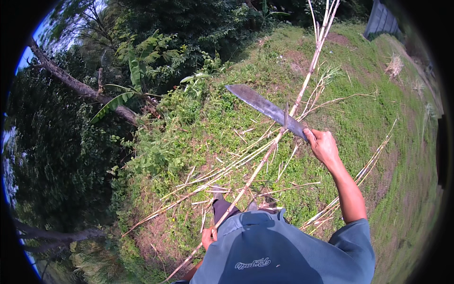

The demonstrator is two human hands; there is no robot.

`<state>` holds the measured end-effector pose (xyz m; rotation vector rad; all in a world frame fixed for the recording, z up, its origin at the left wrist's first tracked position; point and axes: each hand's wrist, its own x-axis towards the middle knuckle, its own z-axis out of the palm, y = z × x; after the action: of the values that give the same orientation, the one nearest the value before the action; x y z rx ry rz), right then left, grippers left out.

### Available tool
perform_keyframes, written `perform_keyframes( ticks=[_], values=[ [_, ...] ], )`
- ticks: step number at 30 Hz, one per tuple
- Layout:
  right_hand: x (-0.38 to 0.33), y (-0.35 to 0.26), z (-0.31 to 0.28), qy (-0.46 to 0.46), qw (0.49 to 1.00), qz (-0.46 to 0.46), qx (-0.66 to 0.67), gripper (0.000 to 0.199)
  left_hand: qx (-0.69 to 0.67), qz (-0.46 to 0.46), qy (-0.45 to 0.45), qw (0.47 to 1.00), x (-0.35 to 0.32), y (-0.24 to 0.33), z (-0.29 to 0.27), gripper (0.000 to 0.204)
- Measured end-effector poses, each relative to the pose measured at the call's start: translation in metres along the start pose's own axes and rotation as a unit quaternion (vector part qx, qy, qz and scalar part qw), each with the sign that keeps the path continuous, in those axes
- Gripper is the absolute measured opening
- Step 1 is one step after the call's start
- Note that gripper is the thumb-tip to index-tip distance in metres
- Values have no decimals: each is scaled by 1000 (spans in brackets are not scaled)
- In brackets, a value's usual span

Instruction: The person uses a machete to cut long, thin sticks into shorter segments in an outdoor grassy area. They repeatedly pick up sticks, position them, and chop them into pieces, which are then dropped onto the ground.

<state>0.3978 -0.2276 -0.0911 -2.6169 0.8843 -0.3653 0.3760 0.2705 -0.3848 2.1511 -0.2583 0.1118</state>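
Observation:
My right hand (324, 147) is closed round the handle end of a machete (259, 102), whose broad dark blade points up and left. My left hand (208, 237), low beside my shirt, grips a long dry cane stalk (246, 186). That stalk slants from the lower left past my body to the top of the view, where it branches. The blade crosses the stalk around its middle, near a short side shoot; whether the two touch I cannot tell. The machete's handle is hidden in my fist.
Several cut stalks (208, 183) and short pieces lie on the grass (350, 165) before my feet. More long stalks (362, 175) lie at the right. A leaning trunk (75, 84) and dense bushes stand at the left. A grey panel (382, 20) stands far right.

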Motion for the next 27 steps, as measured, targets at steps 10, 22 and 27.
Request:
perform_keyframes(
  ticks=[10,22,27],
  values=[
    [17,-9,-18,-20,999,31,36,51,13,4,-30,999,1,-11,-4,20],
    [12,3,-13,7,996,59,61,53,49,81,-66,993,15,15,-24,15],
    [-16,-12,-12,-72,997,-5,-34,49,83,126,-54,987,23,17,-26,12]
  ],
)
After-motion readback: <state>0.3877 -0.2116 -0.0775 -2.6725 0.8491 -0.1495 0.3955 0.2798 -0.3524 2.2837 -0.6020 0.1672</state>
